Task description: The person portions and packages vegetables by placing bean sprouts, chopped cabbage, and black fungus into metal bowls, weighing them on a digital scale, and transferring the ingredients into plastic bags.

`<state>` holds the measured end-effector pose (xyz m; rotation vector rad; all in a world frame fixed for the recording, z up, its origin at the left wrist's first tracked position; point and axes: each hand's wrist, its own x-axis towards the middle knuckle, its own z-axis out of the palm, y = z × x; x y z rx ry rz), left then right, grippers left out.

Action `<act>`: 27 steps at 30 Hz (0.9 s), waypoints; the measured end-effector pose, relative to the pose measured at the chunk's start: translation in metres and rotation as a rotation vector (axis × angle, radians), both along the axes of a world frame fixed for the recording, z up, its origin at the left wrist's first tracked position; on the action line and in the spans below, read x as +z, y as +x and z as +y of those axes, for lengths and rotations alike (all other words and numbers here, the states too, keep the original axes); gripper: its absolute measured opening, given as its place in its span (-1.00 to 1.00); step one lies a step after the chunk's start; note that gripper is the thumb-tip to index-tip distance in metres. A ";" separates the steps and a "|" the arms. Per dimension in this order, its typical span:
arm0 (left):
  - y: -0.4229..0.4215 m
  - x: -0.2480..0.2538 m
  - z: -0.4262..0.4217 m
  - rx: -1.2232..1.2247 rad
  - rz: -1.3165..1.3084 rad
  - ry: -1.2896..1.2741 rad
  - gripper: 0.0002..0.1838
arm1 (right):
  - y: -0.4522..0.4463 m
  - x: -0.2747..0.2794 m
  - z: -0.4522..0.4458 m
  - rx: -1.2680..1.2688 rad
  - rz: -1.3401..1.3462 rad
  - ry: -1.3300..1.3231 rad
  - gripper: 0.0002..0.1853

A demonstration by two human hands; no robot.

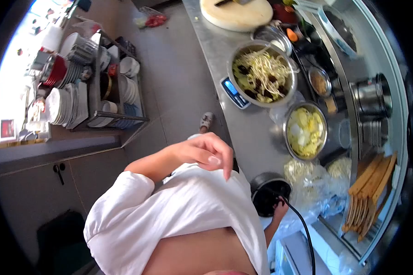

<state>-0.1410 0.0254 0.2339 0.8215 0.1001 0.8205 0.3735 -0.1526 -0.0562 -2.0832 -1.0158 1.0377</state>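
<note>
My left hand (211, 153) hangs in the air in front of my white shirt, fingers loosely bent and a little apart, holding nothing. My right hand (280, 209) reaches over the rim of a dark pot (264, 179) at the near end of the steel counter. Its fingers are bent down at the dark contents; what they grip is too dark to make out. Past the pot stand a steel bowl of yellowish cut vegetables (306, 130) and a larger bowl of bean sprouts (266, 73) with dark pieces. That larger bowl rests on a lit digital scale (235, 93).
A black cable (304, 224) runs past my right hand. Plastic bags of sprouts (303, 174) lie beside the pot. A round cutting board (236, 13) is at the far end. Wooden-handled tools (371, 192) stand at right; a dish rack (119, 114) stands at left.
</note>
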 end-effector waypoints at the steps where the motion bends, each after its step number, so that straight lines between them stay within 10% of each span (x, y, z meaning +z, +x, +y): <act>1: 0.001 -0.003 0.000 0.020 -0.015 0.021 -0.66 | 0.010 -0.013 -0.004 0.149 -0.209 0.130 -0.77; 12: 0.000 -0.012 -0.001 0.075 -0.052 0.059 -0.63 | -0.035 0.040 0.017 -0.059 -0.046 -0.415 -0.76; 19: -0.005 -0.017 0.002 0.087 -0.056 0.056 -0.63 | -0.062 0.082 0.028 0.288 -0.639 -0.057 -0.58; 27: -0.008 -0.017 0.007 0.102 -0.043 0.021 -0.63 | -0.195 0.208 0.202 0.288 0.419 0.169 -0.77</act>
